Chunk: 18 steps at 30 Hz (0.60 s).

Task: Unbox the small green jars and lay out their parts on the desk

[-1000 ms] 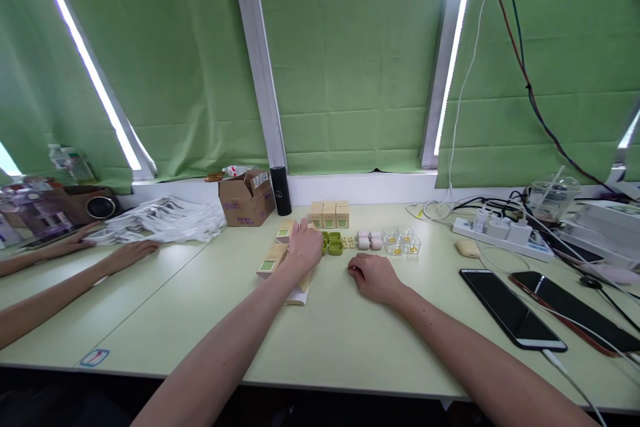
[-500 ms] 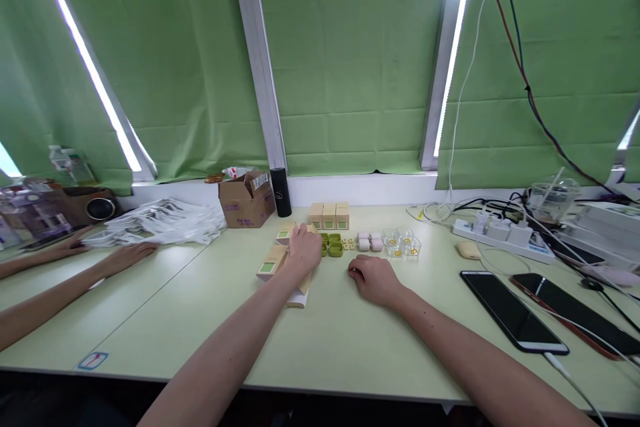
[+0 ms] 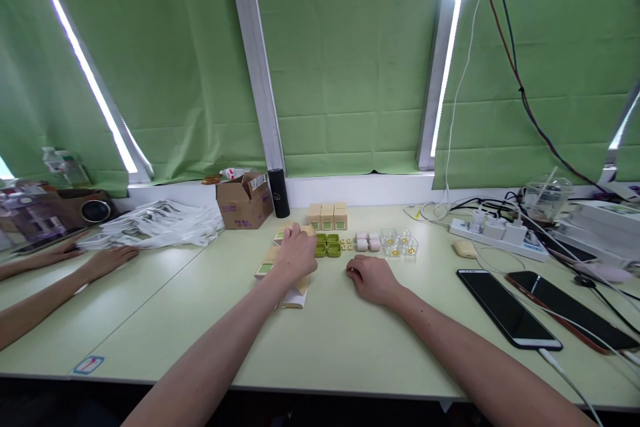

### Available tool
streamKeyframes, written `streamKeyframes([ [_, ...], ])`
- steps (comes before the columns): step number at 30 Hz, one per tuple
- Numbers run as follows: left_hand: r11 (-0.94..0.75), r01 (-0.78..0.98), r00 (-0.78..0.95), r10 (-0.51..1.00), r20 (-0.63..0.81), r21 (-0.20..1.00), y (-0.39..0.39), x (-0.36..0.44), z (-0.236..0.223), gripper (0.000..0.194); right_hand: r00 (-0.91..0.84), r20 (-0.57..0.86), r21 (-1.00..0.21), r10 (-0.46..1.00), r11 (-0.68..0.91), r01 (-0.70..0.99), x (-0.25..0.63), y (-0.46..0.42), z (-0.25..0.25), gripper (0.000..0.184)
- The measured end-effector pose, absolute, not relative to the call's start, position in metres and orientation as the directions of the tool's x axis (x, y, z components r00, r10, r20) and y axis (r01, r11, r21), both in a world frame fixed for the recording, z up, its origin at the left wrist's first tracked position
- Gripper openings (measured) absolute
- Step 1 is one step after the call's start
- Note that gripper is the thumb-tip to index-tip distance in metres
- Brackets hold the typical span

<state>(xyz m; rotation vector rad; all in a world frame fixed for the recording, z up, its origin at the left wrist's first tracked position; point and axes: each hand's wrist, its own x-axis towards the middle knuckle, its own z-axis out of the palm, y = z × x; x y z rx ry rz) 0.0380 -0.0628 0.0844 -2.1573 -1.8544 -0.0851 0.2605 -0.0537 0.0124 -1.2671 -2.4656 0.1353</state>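
My left hand (image 3: 299, 255) is closed, fingers curled down over a group of small beige cartons with green labels (image 3: 266, 268); its fingertips and whatever they grip are hidden. A white folded sheet (image 3: 294, 299) sticks out under the wrist. Right of that hand sit small olive-green open boxes (image 3: 333, 249), tiny yellowish pieces (image 3: 346, 245), pinkish-white rounded blocks (image 3: 369, 242) and clear containers with yellow centres (image 3: 399, 243). Behind them, three beige cartons (image 3: 327, 217) stand in a row. My right hand (image 3: 373, 278) rests loosely closed on the table, in front of the pinkish blocks.
Two phones (image 3: 509, 309) and a beige case (image 3: 465, 249) lie at right, before a power strip (image 3: 495, 233) and tangled cables. A cardboard box (image 3: 245, 203) and black cylinder (image 3: 279, 193) stand behind. At left, another person's hands (image 3: 107, 263) touch white hangers (image 3: 155, 223).
My left hand has shifted slightly left over the cartons. My right hand stays in place. The other person's nearer hand has drawn back leftward from the hangers. The view has turned slightly.
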Motion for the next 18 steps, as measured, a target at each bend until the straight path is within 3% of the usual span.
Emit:
streamKeyframes([
  [9, -0.105, 0.982, 0.134, 0.973, 0.188, -0.155, -0.087, 0.031, 0.094, 0.033, -0.528, 0.264, -0.245, 0.807, 0.586, 0.772, 0.260, -0.056, 0.014, 0.023],
  [18, -0.254, 0.966, 0.250, 0.898, 0.362, -0.037, -0.084, 0.056, 0.084, 0.024, -0.528, 0.278, -0.253, 0.803, 0.591, 0.766, 0.260, -0.055, 0.013, 0.023],
])
